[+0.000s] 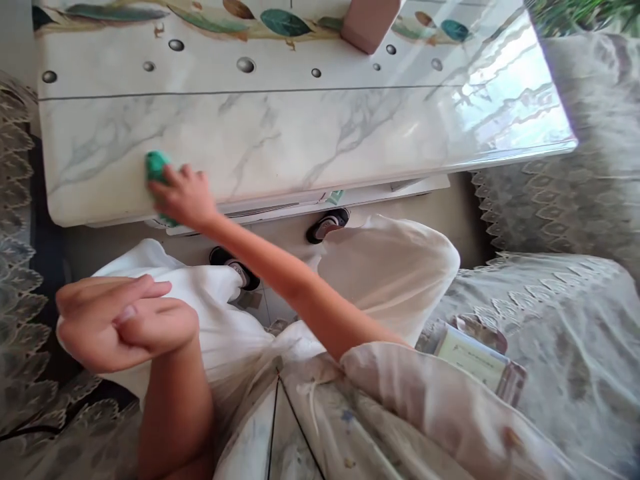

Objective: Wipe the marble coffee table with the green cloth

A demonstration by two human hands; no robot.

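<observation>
A green cloth [156, 165] lies at 10 o'clock on the marble-patterned tabletop [300, 140], grasped by the right hand [186, 197]. At 8 o'clock the left hand [127, 323] is curled into a fist over white trousers [225, 320]; a pink block-shaped object [370, 25] sits toward 1 o'clock.

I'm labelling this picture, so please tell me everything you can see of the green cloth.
The bright green cloth looks like soft, bunched fabric, though blur hides its weave. It is on the white marbled table, toward the picture's left, near the front edge. The right hand is over it, hiding its middle; one part shows past the fingers, another below the hand.
</observation>
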